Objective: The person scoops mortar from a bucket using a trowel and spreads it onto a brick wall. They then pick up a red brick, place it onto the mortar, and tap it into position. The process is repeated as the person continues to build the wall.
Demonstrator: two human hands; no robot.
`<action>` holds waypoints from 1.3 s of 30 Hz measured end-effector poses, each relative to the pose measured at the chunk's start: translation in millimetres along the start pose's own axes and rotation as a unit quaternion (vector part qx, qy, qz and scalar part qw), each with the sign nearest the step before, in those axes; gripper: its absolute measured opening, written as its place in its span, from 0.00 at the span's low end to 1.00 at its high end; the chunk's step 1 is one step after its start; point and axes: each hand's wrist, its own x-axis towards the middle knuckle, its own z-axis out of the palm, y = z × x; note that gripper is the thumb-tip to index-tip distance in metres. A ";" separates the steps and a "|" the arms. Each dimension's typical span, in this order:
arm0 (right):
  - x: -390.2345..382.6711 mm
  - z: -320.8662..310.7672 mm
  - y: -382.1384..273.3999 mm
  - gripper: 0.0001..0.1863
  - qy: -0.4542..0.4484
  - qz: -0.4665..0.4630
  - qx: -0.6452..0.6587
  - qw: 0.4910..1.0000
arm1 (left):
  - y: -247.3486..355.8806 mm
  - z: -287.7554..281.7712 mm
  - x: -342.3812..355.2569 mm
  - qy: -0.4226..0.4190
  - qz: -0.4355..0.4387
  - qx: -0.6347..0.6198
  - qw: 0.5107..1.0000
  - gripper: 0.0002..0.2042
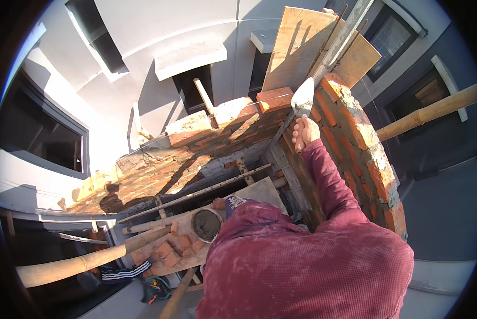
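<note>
My right hand [308, 132] is closed around the wooden handle of a trowel [303, 98], its pointed blade aimed up and away from me. Pale mortar appears to coat the blade. It is held over the inner corner where two brick walls meet, close to a loose-looking red brick [274, 100] on the far wall's top course. To the right of my forearm runs the other brick wall [360, 127], with rough mortar along its top. My left hand does not show.
A round bucket of grey mortar [206, 225] stands on a plank platform beside several broken bricks [169, 254]. Bamboo poles [97, 259] cross at the left, and another pole [435, 112] juts out at the right. Plywood [297, 45] and thin steel rods rise behind the corner. A string line [152, 143] follows the far wall.
</note>
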 end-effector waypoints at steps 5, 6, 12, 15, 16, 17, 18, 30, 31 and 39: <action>-41.4 59.4 43.1 0.10 -0.154 -0.173 -0.051 0.971 | -33.8 -27.7 -29.4 0.042 -0.019 -0.050 0.998 0.20; -21.5 39.8 60.8 0.11 -0.228 -0.215 -0.153 0.937 | -24.3 -22.0 -34.2 0.047 -0.020 -0.052 0.997 0.20; -98.1 170.2 218.8 0.17 -0.527 -0.220 -0.596 0.565 | 0.1 1.9 -51.0 0.160 0.054 -0.213 0.962 0.19; -88.6 233.0 315.6 0.18 -0.544 -0.249 -0.611 0.519 | 34.1 28.4 -68.7 0.167 0.059 -0.185 0.967 0.19; -87.4 257.4 339.5 0.18 -0.530 -0.242 -0.613 0.533 | 43.0 34.5 -80.8 0.178 0.061 -0.200 0.961 0.19; -90.9 281.6 356.8 0.18 -0.512 -0.218 -0.612 0.561 | 44.4 39.7 -98.2 0.192 0.059 -0.214 0.956 0.19; -92.9 303.8 370.6 0.18 -0.503 -0.215 -0.603 0.581 | 44.2 44.2 -112.3 0.204 0.058 -0.227 0.950 0.20; -49.0 329.1 370.3 0.18 -0.456 -0.110 -0.647 0.601 | -7.2 86.1 -176.0 0.183 -0.150 -0.130 0.963 0.23; -46.3 319.1 361.4 0.18 -0.461 -0.107 -0.645 0.599 | 1.0 81.1 -169.0 0.187 -0.139 -0.132 0.964 0.23; -41.8 327.8 360.6 0.18 -0.473 -0.122 -0.616 0.618 | 118.1 27.3 -103.8 0.186 -0.003 -0.170 0.968 0.22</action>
